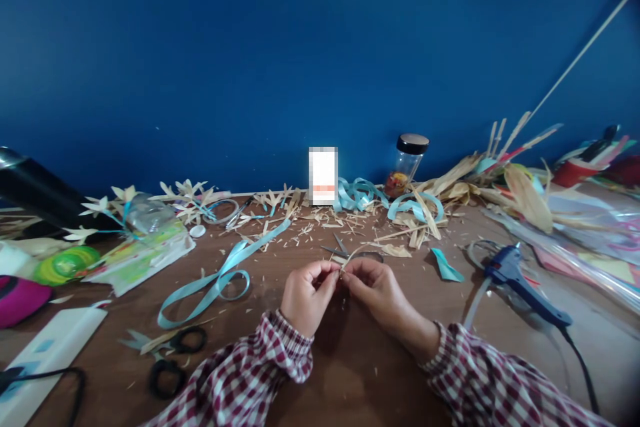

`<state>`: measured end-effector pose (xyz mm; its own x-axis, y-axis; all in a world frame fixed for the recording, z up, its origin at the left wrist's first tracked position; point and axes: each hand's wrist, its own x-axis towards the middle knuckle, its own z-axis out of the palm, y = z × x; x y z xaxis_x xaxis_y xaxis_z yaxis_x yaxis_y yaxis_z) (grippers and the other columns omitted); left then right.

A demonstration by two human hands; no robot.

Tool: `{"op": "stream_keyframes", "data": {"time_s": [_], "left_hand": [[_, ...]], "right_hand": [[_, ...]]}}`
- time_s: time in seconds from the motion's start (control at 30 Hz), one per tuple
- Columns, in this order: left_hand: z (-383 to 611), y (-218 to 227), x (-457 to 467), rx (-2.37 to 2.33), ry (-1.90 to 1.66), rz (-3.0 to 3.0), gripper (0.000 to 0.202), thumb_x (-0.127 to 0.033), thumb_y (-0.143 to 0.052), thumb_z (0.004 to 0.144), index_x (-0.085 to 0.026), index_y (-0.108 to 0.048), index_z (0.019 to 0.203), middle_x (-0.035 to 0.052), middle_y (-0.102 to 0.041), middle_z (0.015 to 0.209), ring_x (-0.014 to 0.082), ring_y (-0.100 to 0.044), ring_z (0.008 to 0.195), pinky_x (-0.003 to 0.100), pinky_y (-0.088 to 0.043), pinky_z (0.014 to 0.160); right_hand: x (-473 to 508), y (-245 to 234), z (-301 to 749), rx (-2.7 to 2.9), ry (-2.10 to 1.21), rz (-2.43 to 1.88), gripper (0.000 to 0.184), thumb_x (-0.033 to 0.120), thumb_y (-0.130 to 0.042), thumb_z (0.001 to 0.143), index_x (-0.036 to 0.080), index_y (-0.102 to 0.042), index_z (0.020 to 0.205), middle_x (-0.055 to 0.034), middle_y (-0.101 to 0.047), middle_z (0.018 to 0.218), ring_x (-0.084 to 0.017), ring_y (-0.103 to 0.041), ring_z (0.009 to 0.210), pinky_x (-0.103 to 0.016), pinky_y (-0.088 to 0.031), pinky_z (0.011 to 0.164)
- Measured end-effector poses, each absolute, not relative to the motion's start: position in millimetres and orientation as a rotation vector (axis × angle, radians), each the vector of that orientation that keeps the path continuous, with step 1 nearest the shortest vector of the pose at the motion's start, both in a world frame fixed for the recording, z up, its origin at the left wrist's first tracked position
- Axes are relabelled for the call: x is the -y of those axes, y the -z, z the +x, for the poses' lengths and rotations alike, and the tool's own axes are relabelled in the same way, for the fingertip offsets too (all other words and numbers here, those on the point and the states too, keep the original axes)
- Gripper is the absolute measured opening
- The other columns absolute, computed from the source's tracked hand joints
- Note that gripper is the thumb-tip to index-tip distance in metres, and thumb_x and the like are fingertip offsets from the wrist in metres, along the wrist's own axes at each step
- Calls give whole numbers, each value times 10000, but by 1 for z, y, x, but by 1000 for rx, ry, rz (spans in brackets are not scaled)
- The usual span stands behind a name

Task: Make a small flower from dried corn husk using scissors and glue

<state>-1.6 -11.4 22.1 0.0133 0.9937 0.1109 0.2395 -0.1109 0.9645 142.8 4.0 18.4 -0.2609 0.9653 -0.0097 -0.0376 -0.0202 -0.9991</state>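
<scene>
At the middle of the table, my left hand (309, 290) and my right hand (383, 290) meet fingertip to fingertip. Both are closed in a pinch on a thin, pale strip of dried husk (356, 254), most of it hidden by the fingers. Just beyond the fingertips lies a pair of scissors (341, 245), partly covered by the hands and strip. A light blue ribbon (230, 267) curls on the table to the left of my left hand. Nearer to me on that side are black-handled scissors (167, 353), blades open, with a husk piece across them.
A blue glue gun (525, 283) with its cord lies at the right, near a teal scrap (447, 265). Along the wall stand a black-lidded jar (413, 153), ribbon coils (360, 193), husk flowers (185, 193) and dried husks (460, 177). A power strip (55, 353) is at the left.
</scene>
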Motion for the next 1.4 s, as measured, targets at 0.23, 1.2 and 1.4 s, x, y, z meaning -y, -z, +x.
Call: {"op": "stream_keyframes", "data": {"time_s": [0.23,1.2,1.4], "left_hand": [[-2,-26,10,-1405,-1129,1538,166,-263,-583,755,-157,-702,802,57,-722,749,191,-658,681,265,-511,616],[1,-31,16,-1324,-1271,1974,64,-139,-528,770,-171,-560,724,8,-574,685,111,-534,597,224,-436,580],[2,-26,18,-1309,-1441,1863,39,-135,-538,761,-174,-533,761,13,-558,748,112,-546,640,221,-453,587]], "right_hand": [[-1,-18,146,1543,-1232,-1072,116,271,-551,797,171,-603,771,-5,-590,691,-135,-516,645,-232,-407,586],[-3,-16,142,1245,-1490,-965,223,356,-630,752,148,-560,717,25,-531,607,-86,-463,545,-199,-360,510],[-1,-17,140,1258,-1541,-970,260,402,-613,756,158,-541,705,37,-507,549,-84,-438,499,-200,-341,480]]}}
